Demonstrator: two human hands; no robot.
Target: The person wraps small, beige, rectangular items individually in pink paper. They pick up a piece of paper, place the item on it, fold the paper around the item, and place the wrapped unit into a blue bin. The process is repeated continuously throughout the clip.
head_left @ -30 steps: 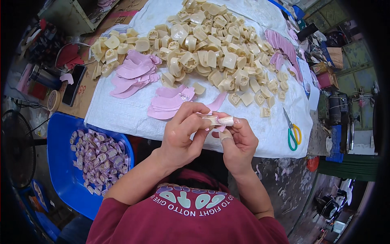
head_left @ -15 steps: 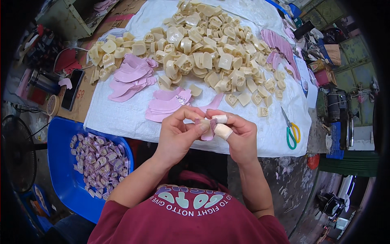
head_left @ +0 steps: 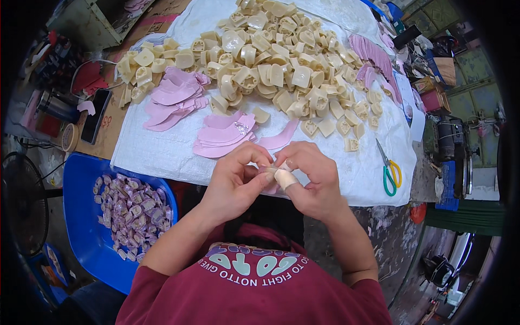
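My left hand point(head_left: 234, 176) and my right hand point(head_left: 314, 176) meet at the table's near edge, fingers closed on one small cream shoe heel with a pink covering piece point(head_left: 270, 188) around it. Fingers hide most of it. Cream finger covers show on my right thumb and forefinger. Just beyond lie a single curved pink piece point(head_left: 279, 139) and a stack of shiny pink pieces point(head_left: 225, 138). A second pink stack point(head_left: 176, 100) is farther left. Behind them rises a big heap of bare cream heels point(head_left: 271, 59).
A blue tub point(head_left: 81, 216) of pink-covered heels point(head_left: 132, 211) stands at my lower left. Scissors with green and yellow handles point(head_left: 391, 176) lie on the white sheet point(head_left: 157, 154) to the right. A phone point(head_left: 97, 116) and a tape roll point(head_left: 70, 137) sit at the left.
My right hand has turned inward and moved closer to the left one. Its thumb now presses over the held piece, hiding more of the pink covering.
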